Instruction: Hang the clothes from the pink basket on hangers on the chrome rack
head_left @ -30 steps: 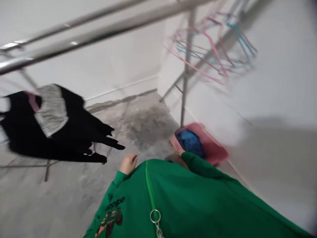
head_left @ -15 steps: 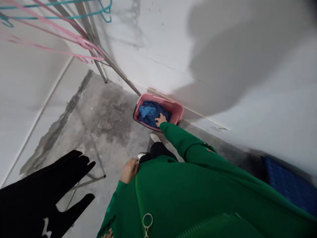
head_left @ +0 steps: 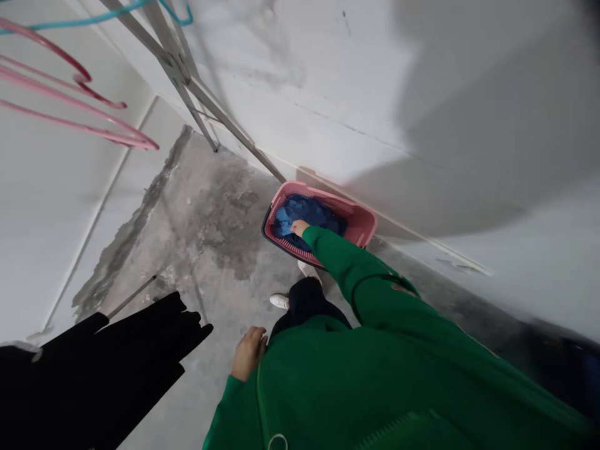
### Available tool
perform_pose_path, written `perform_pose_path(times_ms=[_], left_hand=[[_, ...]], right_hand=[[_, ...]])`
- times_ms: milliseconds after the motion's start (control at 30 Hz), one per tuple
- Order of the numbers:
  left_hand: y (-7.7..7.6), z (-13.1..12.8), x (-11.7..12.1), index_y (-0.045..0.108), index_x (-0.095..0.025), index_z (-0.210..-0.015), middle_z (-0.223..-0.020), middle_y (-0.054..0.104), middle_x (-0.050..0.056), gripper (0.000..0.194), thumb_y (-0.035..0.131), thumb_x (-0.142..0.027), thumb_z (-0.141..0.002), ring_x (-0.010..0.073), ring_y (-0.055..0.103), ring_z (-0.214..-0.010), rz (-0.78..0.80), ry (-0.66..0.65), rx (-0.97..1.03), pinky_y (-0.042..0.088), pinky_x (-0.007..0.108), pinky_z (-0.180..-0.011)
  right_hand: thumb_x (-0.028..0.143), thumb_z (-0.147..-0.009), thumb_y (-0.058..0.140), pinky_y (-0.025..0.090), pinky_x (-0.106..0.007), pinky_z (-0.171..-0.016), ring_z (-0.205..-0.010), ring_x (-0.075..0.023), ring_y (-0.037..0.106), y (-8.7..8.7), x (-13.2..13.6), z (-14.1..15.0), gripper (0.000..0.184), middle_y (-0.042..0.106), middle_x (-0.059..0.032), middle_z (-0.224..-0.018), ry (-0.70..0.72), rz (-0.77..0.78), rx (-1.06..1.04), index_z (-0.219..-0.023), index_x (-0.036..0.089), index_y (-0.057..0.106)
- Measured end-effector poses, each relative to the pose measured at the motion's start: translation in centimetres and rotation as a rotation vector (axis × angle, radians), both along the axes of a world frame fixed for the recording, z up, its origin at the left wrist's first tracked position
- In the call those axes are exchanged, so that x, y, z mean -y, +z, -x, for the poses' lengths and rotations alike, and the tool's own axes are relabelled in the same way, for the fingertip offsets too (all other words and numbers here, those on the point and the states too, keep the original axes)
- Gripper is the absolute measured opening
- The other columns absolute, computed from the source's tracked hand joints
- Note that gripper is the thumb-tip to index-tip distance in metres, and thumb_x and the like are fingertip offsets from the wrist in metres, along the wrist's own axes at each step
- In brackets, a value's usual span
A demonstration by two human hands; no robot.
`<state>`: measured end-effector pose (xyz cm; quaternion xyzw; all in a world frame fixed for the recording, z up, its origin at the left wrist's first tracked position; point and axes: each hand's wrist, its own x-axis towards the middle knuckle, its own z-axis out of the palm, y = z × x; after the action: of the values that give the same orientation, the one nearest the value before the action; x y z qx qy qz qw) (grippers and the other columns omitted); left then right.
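Observation:
A pink plastic laundry basket (head_left: 363, 226) stands on the floor by the wall, with dark blue clothes (head_left: 312, 209) bunched inside. My right hand (head_left: 299, 227) reaches down into it, fingers closed on a lighter blue piece of clothing (head_left: 282, 220) at the left of the pile. The fingertips are partly hidden in the cloth. My left hand (head_left: 249, 353) rests low beside my thigh, at the hem of my green jacket. Its fingers are loosely bent and hold nothing that I can see.
Pink hangers (head_left: 107, 128) and a blue hanger (head_left: 94, 20) hang at upper left beside a metal rack frame (head_left: 206, 100). Black clothes (head_left: 126, 369) hang at lower left. The white wall (head_left: 319, 81) rises right behind the basket. My shoes (head_left: 280, 301) are close to it.
My right hand has moved left over the clothes, and its spread fingers have closed on the lighter blue piece. The view has shifted, while my left hand stays by my thigh.

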<state>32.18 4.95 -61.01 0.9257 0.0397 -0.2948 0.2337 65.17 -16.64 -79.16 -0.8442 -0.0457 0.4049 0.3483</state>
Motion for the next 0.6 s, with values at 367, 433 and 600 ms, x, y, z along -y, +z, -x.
perform_pose_path(times_ms=[367, 433, 600], left_hand=[[1.0, -13.5, 5.5, 0.044, -0.012, -0.133, -0.126, 0.053, 0.02, 0.061, 0.061, -0.038, -0.08, 0.0245, 0.062, -0.101, 0.302, -0.05, 0.128, 0.055, 0.042, -0.086], [2.6, -16.0, 6.5, 0.037, -0.011, -0.14, -0.134, 0.047, 0.024, 0.081, 0.069, -0.043, -0.073, 0.0316, 0.056, -0.115, 0.489, -0.007, 0.213, 0.052, 0.049, -0.093], [8.1, -18.0, 4.1, 0.063, -0.017, -0.114, -0.121, 0.062, 0.015, 0.054, 0.071, -0.051, -0.072, 0.037, 0.055, -0.117, 0.912, -0.013, 0.334, 0.042, 0.057, -0.105]], right_hand=[[0.058, -0.067, 0.064, 0.04, -0.022, -0.051, -0.052, -0.0069, 0.04, 20.5, 3.7, 5.0, 0.045, 0.04, 0.0047, -0.062, -0.494, -0.896, -0.204, -0.076, 0.02, 0.042], [0.049, -0.063, 0.073, 0.042, -0.02, -0.055, -0.056, -0.006, 0.043, 26.1, 2.7, 5.4, 0.044, 0.043, 0.0042, -0.065, -0.516, -1.158, -0.282, -0.075, 0.019, 0.044], [0.03, -0.078, 0.068, 0.044, -0.017, -0.053, -0.055, -0.0061, 0.046, 38.7, -2.3, 8.0, 0.027, 0.043, 0.0052, -0.063, -0.333, -1.525, -0.381, -0.075, 0.019, 0.043]])
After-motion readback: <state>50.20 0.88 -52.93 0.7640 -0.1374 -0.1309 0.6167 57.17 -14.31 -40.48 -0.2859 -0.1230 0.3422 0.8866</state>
